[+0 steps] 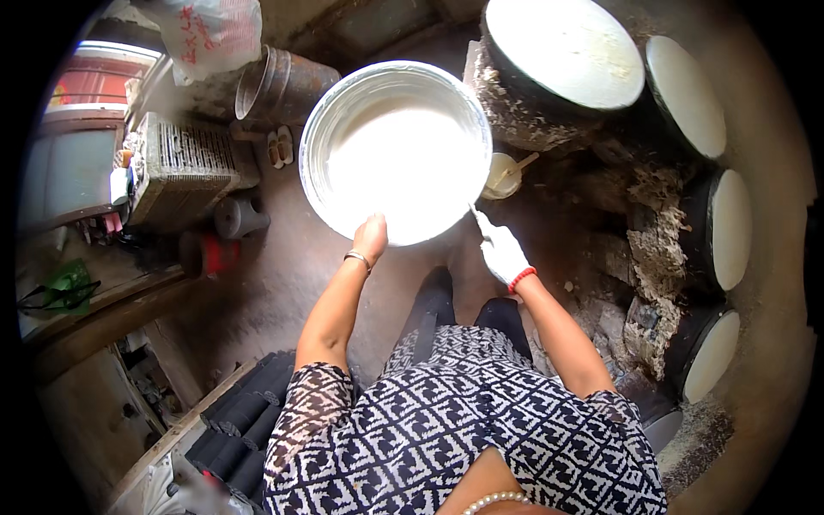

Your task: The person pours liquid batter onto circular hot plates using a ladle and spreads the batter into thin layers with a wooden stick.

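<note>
A large white basin (309, 163) fills the upper middle of the view, with bright white contents, too glaring to make out. My left hand (372, 239), bare with a bracelet at the wrist, closes round the basin's near rim. In a white glove with a red band at the wrist, my right hand (502, 251) is at the basin's near right edge. Its fingers are closed, and a thin pale tip sticks out of them toward the rim; I cannot tell what it is. Just beyond the glove stands a small pale bowl (502, 182) with a stick-like handle (526, 162) across it.
Several large dark vats with pale round tops (562, 51) curve along the right on a crumbling ledge (657, 236). To the left are a rusty metal bucket (296, 84), a pair of slippers (280, 147), a slatted crate (184, 159) and a red bucket (210, 254). Black cylinders (245, 412) lie stacked lower left.
</note>
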Demonstrator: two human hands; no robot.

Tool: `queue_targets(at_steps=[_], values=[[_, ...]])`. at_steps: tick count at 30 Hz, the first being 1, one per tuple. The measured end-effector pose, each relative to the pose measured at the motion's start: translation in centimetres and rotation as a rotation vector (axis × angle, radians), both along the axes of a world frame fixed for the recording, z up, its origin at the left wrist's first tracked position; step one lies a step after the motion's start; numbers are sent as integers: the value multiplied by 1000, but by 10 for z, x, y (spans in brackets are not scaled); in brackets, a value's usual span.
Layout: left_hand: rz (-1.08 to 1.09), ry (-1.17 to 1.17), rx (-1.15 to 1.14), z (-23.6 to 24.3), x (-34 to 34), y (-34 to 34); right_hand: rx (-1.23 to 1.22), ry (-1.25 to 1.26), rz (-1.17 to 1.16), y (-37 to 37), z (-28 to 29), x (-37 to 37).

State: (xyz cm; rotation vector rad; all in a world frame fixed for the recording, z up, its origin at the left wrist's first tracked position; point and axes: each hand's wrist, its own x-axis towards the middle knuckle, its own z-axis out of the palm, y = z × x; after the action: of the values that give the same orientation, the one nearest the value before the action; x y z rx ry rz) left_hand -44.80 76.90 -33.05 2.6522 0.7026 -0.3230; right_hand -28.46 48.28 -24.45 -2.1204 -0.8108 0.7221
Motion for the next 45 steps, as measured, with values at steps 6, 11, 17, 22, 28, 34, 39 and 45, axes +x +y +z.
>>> queue_targets(at_steps=[6, 11, 17, 22, 28, 34, 39, 45], values=[[84, -28, -124, -15, -22, 32, -172, 112, 62, 59, -78, -30], [966, 32, -1288, -39, 6, 38, -21, 304, 21, 68, -94, -50], [775, -164, -1319, 131, 14, 59, 153, 44, -46, 39, -20, -24], [232, -155, -439, 135, 5, 57, 108, 11, 15, 11, 22, -20], [406, -2, -346, -21, -2, 50, -73, 175, 19, 54, -43, -23], [1165, -78, -1462, -27, 4, 9, -352, 956, -120, 69, -38, -13], [1024, -241, -1607, 75, -11, -4, -100, 12, 155, 6, -67, -10], [777, -514, -1327, 269, -38, -5, 259, -446, 108, 28, 56, 24]])
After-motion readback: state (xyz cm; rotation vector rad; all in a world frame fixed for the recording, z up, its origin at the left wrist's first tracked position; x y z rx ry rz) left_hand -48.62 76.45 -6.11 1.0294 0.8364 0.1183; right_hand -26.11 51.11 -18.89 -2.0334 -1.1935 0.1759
